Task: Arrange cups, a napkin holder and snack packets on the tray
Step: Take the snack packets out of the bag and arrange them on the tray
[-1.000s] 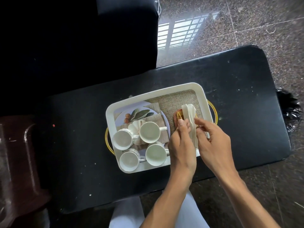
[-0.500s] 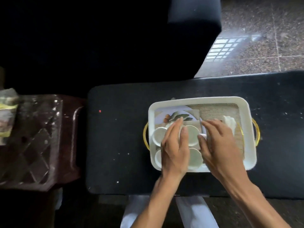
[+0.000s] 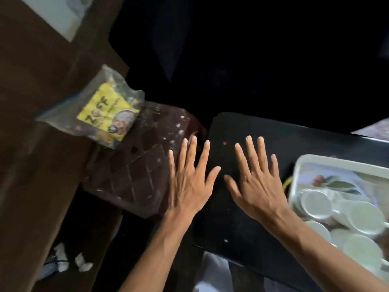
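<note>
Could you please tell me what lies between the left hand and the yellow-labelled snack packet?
In the head view, only the dark brown plastic stool lies between the open left hand and the snack packet; the packet's lower end overlaps its far corner.

A: Is the way to the snack packet (image 3: 99, 111) open?

B: Mostly. The left hand (image 3: 189, 184) and right hand (image 3: 255, 186) hang spread and empty over the bare dark end of the bench (image 3: 252, 131), nothing under them.

A: And between?

B: Only the brown stool (image 3: 139, 165), its top bare up to the packet, which lies at its far corner.

A: The right side?

B: Crowded. The tray (image 3: 328, 163) sits just beside the right hand, its near part packed with cups (image 3: 315, 204).
</note>
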Demonstrator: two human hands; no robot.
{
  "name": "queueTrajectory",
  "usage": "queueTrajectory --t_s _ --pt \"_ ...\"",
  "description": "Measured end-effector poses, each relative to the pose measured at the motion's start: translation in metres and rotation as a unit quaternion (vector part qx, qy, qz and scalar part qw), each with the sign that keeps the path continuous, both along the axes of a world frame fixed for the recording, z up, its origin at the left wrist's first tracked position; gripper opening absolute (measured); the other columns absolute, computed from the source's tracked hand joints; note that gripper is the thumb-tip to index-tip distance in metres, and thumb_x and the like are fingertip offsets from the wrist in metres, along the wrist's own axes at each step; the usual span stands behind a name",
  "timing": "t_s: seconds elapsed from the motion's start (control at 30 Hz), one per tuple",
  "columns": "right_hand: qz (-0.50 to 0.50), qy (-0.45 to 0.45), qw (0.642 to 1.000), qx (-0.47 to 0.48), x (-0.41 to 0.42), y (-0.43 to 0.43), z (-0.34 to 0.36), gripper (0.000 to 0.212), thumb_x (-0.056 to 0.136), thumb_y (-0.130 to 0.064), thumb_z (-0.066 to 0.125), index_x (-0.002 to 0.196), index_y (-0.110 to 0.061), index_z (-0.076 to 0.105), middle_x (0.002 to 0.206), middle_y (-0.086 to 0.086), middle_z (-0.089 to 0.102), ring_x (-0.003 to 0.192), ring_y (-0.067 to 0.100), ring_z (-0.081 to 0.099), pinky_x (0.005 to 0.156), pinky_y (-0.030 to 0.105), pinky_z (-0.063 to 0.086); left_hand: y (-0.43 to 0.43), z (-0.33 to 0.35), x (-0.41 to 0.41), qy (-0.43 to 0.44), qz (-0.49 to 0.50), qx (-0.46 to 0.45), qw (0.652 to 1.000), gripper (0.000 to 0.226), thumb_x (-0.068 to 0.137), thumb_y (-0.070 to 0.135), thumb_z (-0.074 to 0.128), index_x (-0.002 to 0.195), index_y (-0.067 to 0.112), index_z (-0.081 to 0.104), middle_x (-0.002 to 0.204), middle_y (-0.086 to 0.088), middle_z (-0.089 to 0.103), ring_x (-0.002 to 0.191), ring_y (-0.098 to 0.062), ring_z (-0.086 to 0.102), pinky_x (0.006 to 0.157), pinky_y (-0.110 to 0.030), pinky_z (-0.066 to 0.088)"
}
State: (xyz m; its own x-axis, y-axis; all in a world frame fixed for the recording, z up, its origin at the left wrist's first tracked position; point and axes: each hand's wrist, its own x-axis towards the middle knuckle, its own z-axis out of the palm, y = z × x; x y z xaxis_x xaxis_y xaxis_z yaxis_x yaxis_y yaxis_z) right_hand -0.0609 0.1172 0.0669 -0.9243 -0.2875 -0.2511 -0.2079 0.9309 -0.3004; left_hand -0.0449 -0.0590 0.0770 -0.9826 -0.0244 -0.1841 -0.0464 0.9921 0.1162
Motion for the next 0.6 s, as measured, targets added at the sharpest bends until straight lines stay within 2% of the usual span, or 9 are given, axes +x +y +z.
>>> queueTrajectory --t_s 0.13,0.23,0.4,0.5,0.6 --pt "0.042 0.031 0.999 -0.012 -0.025 -0.082 0.013 0.081 0.096 -0.066 0.018 0.159 -0.019 -0.006 0.166 0.007 -0.016 0.151 0.026 -0.024 0.123 0.056 0.003 -0.081 0.025 -0.019 0.057 0.04 -0.03 0.997 0.067 0.102 0.057 0.027 0.161 0.024 0.026 0.17 -0.013 0.021 0.158 -0.033 0.015 0.125 -0.062 0.011" --pt "0.074 0.046 0.996 -0.004 -0.043 -0.136 0.024 0.081 0.097 -0.063 0.02 0.158 -0.02 -0.008 0.166 0.007 -0.019 0.15 0.027 -0.025 0.122 0.058 0.004 -0.145 0.041 -0.041 0.079 0.064 -0.053 0.993 0.065 0.103 0.053 0.032 0.16 0.021 0.029 0.169 -0.016 0.023 0.157 -0.037 0.018 0.123 -0.064 0.014" --pt "0.096 0.052 0.994 0.016 -0.068 -0.206 0.043 0.084 0.096 -0.068 0.021 0.158 -0.022 -0.01 0.165 0.005 -0.022 0.15 0.026 -0.026 0.122 0.057 0.001 -0.243 0.069 -0.082 0.126 0.109 -0.082 0.983 0.064 0.102 0.047 0.041 0.159 0.019 0.031 0.168 -0.02 0.023 0.157 -0.04 0.017 0.123 -0.065 0.01" --pt "0.111 0.061 0.992 0.021 -0.081 -0.235 0.053 0.085 0.095 -0.07 0.021 0.159 -0.021 -0.008 0.166 0.007 -0.019 0.15 0.027 -0.024 0.122 0.058 0.003 -0.299 0.079 -0.098 0.165 0.231 -0.061 0.957 0.066 0.099 0.048 0.049 0.158 0.022 0.033 0.166 -0.019 0.027 0.155 -0.039 0.021 0.123 -0.062 0.013" --pt "0.119 0.078 0.989 0.026 -0.09 -0.256 0.058 0.086 0.095 -0.069 0.024 0.159 -0.021 -0.007 0.166 0.007 -0.016 0.151 0.028 -0.022 0.121 0.059 0.004 -0.351 0.072 -0.106 0.121 0.371 0.021 0.92 0.072 0.098 0.054 0.049 0.159 0.021 0.029 0.164 -0.023 0.029 0.152 -0.044 0.024 0.123 -0.06 0.018"
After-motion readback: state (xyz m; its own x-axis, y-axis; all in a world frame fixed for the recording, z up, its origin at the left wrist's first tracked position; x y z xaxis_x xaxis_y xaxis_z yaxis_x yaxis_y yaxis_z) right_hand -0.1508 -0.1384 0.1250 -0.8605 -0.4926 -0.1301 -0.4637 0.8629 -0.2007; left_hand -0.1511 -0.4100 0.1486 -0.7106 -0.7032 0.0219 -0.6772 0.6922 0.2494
